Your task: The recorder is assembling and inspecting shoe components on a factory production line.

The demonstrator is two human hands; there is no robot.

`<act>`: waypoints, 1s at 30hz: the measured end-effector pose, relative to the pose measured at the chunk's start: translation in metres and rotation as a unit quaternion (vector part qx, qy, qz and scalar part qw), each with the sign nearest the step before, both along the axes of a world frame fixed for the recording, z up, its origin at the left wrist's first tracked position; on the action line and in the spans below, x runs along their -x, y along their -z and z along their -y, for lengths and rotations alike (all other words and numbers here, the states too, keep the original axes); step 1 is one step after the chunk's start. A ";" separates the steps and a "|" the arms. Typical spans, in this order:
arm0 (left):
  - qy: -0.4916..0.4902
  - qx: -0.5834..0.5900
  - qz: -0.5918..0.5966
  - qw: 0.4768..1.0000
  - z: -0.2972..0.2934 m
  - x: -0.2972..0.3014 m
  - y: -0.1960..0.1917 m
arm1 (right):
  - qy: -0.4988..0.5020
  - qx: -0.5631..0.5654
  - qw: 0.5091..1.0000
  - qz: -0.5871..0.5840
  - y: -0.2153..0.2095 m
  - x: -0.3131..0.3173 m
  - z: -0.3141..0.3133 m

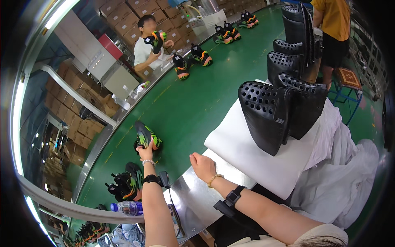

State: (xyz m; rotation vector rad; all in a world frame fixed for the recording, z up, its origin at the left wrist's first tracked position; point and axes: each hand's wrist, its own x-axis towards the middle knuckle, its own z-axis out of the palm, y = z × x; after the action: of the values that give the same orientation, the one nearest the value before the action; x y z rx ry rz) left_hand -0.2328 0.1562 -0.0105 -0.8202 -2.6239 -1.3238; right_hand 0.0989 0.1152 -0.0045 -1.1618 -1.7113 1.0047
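Observation:
My left hand [145,152] reaches over the green conveyor belt and grips a black sneaker [145,132] with neon green and orange patches. Its fingers wrap round one end of the shoe, partly hidden behind it. Above the metal worktop's [187,206] edge, my right hand [203,166] is closed in a fist, and nothing shows in it. Just right of it lies a sheet of white paper [234,131]. Black moulded pieces with round holes [263,117] stand on the paper in nested stacks. More sneakers [128,181] of the same colours sit left of my left forearm.
A clear bottle with a blue cap [127,208] lies by my left forearm. Farther along the belt [181,107] stand several more sneakers [181,68]. Across it a person [150,53] holds up a shoe. White plastic bags [341,181] hang at the right, near a stool [347,80].

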 end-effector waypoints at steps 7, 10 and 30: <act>0.230 0.072 -0.105 0.965 -0.018 -0.089 -0.055 | 0.011 0.000 0.999 -0.050 0.002 -0.002 0.000; 0.319 0.171 -0.127 0.923 -0.001 -0.168 -0.069 | 0.045 0.010 0.992 -0.120 0.009 0.000 -0.002; 0.216 -0.113 -0.138 0.960 0.049 -0.201 -0.028 | 0.009 -0.252 0.964 -0.079 -0.189 -0.181 0.023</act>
State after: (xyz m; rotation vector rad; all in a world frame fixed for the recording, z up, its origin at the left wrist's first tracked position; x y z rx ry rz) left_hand -0.0322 0.1069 0.0178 -1.4747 -2.1050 -1.4373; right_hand 0.2799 0.0924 0.1841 -0.7434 -1.6899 0.5779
